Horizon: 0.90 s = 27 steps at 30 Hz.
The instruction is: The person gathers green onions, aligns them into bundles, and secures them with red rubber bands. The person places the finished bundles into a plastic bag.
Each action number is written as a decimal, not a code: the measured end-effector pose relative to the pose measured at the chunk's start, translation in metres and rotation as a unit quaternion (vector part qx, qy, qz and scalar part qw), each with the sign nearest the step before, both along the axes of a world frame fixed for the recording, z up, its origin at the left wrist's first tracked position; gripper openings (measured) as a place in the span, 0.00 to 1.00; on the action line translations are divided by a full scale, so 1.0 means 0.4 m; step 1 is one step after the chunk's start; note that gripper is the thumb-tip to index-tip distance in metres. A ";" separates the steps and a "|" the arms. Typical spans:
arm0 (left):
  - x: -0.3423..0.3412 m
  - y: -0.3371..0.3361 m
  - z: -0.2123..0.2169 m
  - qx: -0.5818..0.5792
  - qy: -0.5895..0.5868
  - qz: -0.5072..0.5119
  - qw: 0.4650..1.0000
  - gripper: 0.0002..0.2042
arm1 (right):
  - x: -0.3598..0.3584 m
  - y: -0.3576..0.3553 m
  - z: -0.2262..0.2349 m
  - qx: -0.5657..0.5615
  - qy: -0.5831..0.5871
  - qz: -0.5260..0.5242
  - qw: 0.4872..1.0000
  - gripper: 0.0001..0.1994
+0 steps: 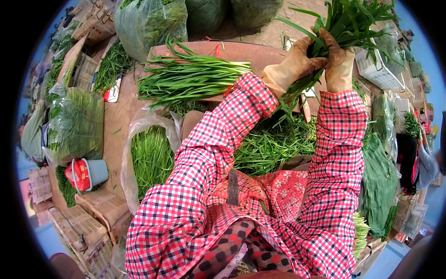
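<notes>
Both my hands wear stained, pale rubber gloves and are raised at the upper right, close together. My left hand and my right hand are closed around a bunch of garlic chives, its leaves fanning out upward and more stems hanging below. Left of them, a larger bundle of garlic chives lies across a reddish board, pale ends to the right. Strips of red tie show at the bundle's edges. A wooden-handled tool, partly hidden, sits below my hands. Loose chives are heaped between my forearms.
An open plastic bag of chives stands left of my arm. Beyond the board are large stuffed bags. On the left are a blue-grey bucket and woven baskets; on the right, a white crate and a green sack.
</notes>
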State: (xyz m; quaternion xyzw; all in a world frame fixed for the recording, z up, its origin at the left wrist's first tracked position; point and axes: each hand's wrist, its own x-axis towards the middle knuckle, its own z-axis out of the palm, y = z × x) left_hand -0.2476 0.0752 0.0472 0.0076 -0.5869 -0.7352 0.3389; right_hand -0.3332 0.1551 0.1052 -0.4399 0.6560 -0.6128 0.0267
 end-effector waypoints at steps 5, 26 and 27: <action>-0.068 -0.044 -0.049 -0.292 0.008 0.108 0.950 0.21 | -0.068 -0.003 -0.012 0.083 0.397 -0.019 0.914 0.16; 0.052 -0.120 0.005 -0.340 -0.087 -0.035 0.936 0.44 | -0.269 -0.022 -0.122 0.317 0.689 -0.283 0.587 0.14; 0.050 -0.117 0.008 -0.353 -0.128 -0.046 0.926 0.44 | -0.264 -0.006 -0.109 0.304 0.639 -0.276 0.650 0.14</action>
